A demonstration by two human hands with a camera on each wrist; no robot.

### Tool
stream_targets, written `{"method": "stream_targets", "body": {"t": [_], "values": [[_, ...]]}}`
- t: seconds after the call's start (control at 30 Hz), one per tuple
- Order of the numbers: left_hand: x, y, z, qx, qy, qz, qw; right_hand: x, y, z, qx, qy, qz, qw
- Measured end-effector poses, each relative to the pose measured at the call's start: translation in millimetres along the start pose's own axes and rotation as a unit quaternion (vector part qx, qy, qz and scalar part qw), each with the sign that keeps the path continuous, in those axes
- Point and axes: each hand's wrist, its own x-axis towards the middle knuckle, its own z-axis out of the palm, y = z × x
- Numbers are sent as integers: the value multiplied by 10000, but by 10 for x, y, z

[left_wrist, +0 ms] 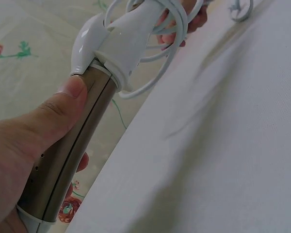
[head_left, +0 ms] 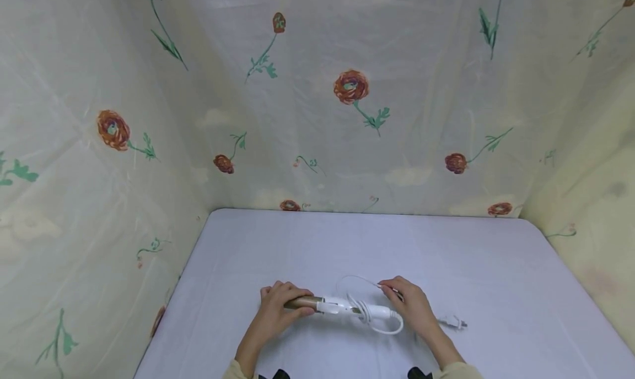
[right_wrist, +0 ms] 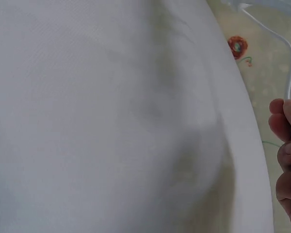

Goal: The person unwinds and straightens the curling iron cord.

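Observation:
A white curling iron with a bronze-brown barrel is held over the white table, lying nearly level across the head view. My left hand grips it around the barrel, the thumb laid along the side near the white clip. White cord is wound in several loops about the handle and hangs in a bend at its end. My right hand pinches a stretch of this cord between thumb and fingers, just past the handle's end. Beyond the right wrist shows the plug.
A white-covered table with rounded far corners spreads beneath both hands. Curtains printed with red flowers hang behind it and on both sides. Dark wrist-camera parts show at the lower edge.

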Motion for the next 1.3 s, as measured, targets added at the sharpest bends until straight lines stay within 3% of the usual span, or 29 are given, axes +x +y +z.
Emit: {"method": "stream_targets", "body": {"t": [0.13,0.23,0.37,0.5,0.6,0.77,1.07,1.17,1.3], "values": [[9,3,-1,-143,-50,-151,9998,-52,15,57,-161,-528,275,9981],[21,12,-1,-190,-11,-239,9995,-136,26,126,47,-788,559,9953],[44,40,-17,-149,100,-305,9994,-258,15,223,153,-602,743,9953],[68,68,-34,-89,245,-353,9990,-320,-10,270,-381,-152,194,9990],[79,77,-39,-40,328,-457,9984,-357,-34,279,-542,-139,141,9983],[111,93,-49,205,561,-662,9960,-461,-94,255,-298,-690,386,9964],[170,141,-70,395,830,-881,9919,-639,-189,45,362,-1478,-383,9876],[171,160,-82,351,858,-872,9919,-634,-240,15,216,-1438,-299,9889],[172,174,-63,286,865,-693,9934,-539,-305,70,-41,-915,54,9958]]}}
